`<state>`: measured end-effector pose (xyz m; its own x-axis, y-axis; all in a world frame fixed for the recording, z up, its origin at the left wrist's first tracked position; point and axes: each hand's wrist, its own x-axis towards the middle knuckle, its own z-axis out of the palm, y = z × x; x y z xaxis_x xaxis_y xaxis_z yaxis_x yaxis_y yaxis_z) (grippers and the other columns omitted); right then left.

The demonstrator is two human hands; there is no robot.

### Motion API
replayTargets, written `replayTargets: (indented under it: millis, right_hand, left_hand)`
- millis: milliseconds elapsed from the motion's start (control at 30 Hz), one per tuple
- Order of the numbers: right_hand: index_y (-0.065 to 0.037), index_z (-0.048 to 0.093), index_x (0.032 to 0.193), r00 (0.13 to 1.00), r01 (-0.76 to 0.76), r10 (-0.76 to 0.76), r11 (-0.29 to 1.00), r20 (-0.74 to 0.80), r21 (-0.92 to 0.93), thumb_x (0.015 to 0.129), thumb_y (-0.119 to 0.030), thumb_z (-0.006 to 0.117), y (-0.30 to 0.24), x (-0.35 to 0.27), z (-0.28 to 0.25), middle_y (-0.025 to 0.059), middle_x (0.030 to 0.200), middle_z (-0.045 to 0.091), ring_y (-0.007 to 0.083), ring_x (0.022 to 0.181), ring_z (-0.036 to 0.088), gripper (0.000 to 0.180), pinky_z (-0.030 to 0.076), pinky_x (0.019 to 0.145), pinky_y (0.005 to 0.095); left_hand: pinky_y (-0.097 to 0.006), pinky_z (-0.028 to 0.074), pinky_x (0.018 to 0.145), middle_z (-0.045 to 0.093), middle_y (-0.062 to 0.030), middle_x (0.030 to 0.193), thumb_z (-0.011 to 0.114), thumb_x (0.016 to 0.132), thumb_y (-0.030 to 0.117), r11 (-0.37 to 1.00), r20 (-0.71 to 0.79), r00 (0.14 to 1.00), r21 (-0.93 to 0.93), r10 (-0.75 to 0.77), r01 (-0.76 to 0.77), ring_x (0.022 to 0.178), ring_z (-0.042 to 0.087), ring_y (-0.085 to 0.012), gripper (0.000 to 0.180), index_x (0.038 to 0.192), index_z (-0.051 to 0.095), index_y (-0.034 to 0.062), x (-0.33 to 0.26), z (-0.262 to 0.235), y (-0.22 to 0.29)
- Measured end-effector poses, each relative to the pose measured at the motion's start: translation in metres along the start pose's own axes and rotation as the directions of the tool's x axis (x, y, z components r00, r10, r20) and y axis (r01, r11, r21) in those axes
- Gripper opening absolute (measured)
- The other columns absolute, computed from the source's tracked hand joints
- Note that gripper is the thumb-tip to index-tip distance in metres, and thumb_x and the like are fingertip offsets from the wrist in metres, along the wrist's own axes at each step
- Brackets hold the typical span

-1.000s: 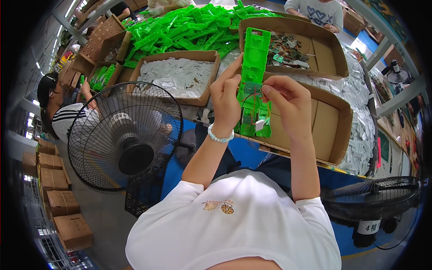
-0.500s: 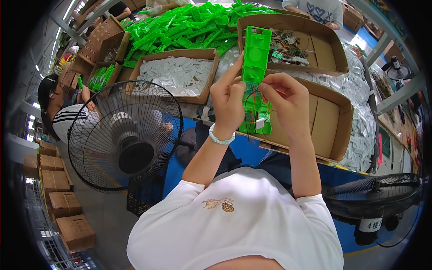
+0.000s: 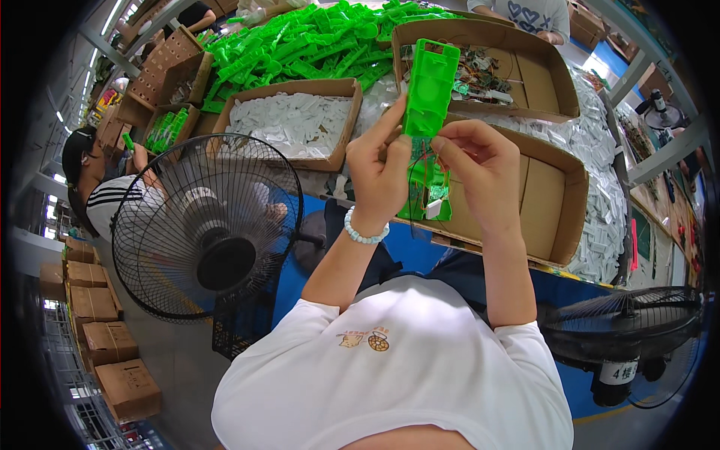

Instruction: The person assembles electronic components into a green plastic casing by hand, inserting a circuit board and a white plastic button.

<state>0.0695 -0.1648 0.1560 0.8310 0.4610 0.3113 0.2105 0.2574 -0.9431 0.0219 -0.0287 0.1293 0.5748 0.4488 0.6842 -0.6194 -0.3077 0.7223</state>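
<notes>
A long bright green plastic housing (image 3: 433,86) is held upright in front of me, its hollow side facing me. My left hand (image 3: 377,169) is closed round its left edge, thumb on the front. At its middle sits a small green circuit board (image 3: 422,148) with thin red and dark wires. The thumb and forefinger of my right hand (image 3: 480,161) pinch together at the board's right side, by the wires; what lies between the fingertips is too small to make out. A white connector (image 3: 433,208) hangs on wires over the lower part of the housing.
Behind the housing stand a cardboard tray of wired circuit boards (image 3: 525,71) and a second cardboard tray (image 3: 551,202). To the left are a box of white plastic pieces (image 3: 289,124) and a heap of green housings (image 3: 300,49). Fans (image 3: 225,259) flank me; a co-worker (image 3: 120,187) sits left.
The housing's top has tipped slightly to the right, and its lower end sits a little higher. Both hands keep nearly the same place on it.
</notes>
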Motion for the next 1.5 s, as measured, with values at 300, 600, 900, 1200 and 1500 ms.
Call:
replayTargets:
  millis: [300, 600, 900, 1200, 1500]
  right_hand:
    - [0.004, 0.063, 0.096, 0.998, 0.060, -0.061, 0.998, -0.035, -0.024, 0.083, -0.001, 0.069, -0.003, -0.005, 0.005, 0.0046, 0.086, 0.066, 0.0078, 0.078, 0.062, 0.015, 0.051, 0.071, 0.0228]
    - [0.005, 0.063, 0.095, 0.995, 0.077, -0.081, 0.995, -0.060, -0.056, 0.082, 0.000, 0.069, -0.004, -0.007, 0.006, 0.0044, 0.082, 0.066, 0.0078, 0.075, 0.062, 0.015, 0.051, 0.069, 0.0228]
    - [0.003, 0.060, 0.096, 0.998, 0.062, -0.065, 0.993, 0.021, 0.097, 0.081, -0.001, 0.072, 0.003, -0.001, -0.003, 0.0062, 0.096, 0.065, 0.0099, 0.089, 0.061, 0.020, 0.052, 0.068, 0.0247]
    - [0.006, 0.059, 0.120, 0.990, -0.018, -0.026, 0.950, 0.137, 0.312, 0.083, 0.001, 0.070, 0.003, -0.006, -0.009, 0.0112, 0.107, 0.068, 0.0130, 0.094, 0.063, 0.039, 0.052, 0.072, 0.0262]
    - [0.008, 0.061, 0.117, 0.991, -0.001, -0.037, 0.959, 0.130, 0.282, 0.084, 0.003, 0.068, -0.005, -0.007, -0.012, 0.0131, 0.104, 0.069, 0.0128, 0.089, 0.065, 0.034, 0.052, 0.072, 0.0248]
  left_hand:
    - [-0.027, 0.052, 0.080, 0.068, -0.0175, 0.107, 0.044, 0.080, -0.007, 0.989, 0.001, 1.000, -0.143, -0.031, 0.031, 0.092, 0.065, -0.0142, 0.052, 0.132, 0.052, -0.0059, -0.001, 0.002, 0.007]
    - [-0.024, 0.052, 0.073, 0.070, -0.0156, 0.102, 0.046, 0.080, -0.007, 0.999, 0.032, 0.999, -0.035, 0.000, 0.001, 0.084, 0.065, -0.0111, 0.052, 0.131, 0.052, -0.0061, 0.000, -0.001, 0.008]
    - [-0.025, 0.051, 0.081, 0.065, -0.0187, 0.115, 0.041, 0.083, -0.008, 0.932, 0.019, 0.984, -0.320, -0.176, 0.173, 0.096, 0.064, -0.0138, 0.050, 0.132, 0.050, -0.0099, 0.000, 0.005, 0.024]
    - [-0.028, 0.050, 0.089, 0.061, -0.0217, 0.121, 0.042, 0.085, -0.006, 0.844, 0.065, 0.965, -0.473, -0.253, 0.253, 0.106, 0.062, -0.0187, 0.047, 0.131, 0.048, -0.0127, -0.002, 0.008, 0.029]
    - [-0.028, 0.050, 0.089, 0.061, -0.0215, 0.121, 0.041, 0.086, -0.007, 0.861, 0.069, 0.972, -0.454, -0.224, 0.231, 0.106, 0.062, -0.0181, 0.047, 0.132, 0.047, -0.0123, -0.003, 0.011, 0.034]
